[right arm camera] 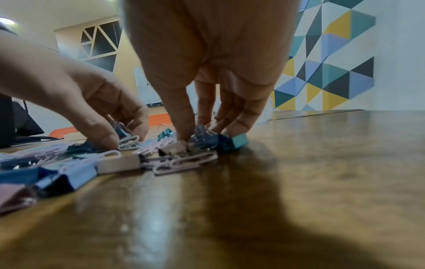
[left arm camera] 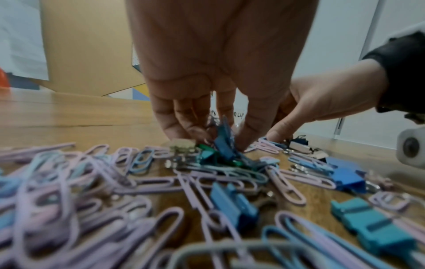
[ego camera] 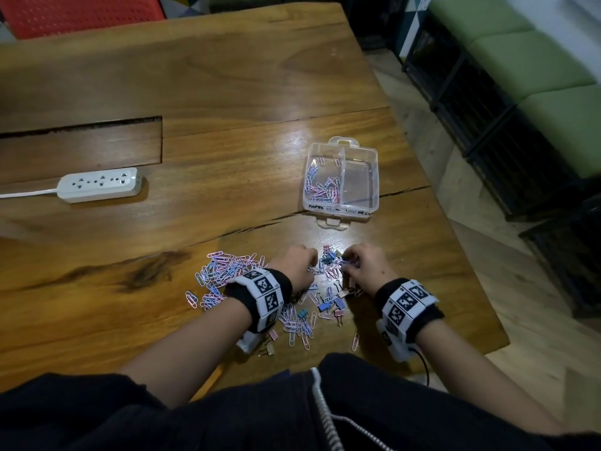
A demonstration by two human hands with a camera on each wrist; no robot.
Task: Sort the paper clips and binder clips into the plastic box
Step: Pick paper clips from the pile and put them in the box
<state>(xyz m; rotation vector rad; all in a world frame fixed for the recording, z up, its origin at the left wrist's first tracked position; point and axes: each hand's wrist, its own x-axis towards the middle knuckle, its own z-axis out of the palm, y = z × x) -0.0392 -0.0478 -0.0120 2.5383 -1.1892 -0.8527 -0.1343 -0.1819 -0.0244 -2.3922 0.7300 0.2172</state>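
Pink and blue paper clips lie heaped on the wooden table, with coloured binder clips mixed in near its front. Both hands work side by side at the pile's far end. My left hand pinches a blue binder clip between thumb and fingers. My right hand has thumb and fingers closed on a cluster of dark blue binder clips, beside a teal one. The clear plastic box stands open just beyond them. Its left compartment holds several paper clips; the right one looks empty.
A white power strip with its cord lies at the left. A recessed panel cuts into the table behind it. The table's right edge runs close to the box. A red chair stands at the far side.
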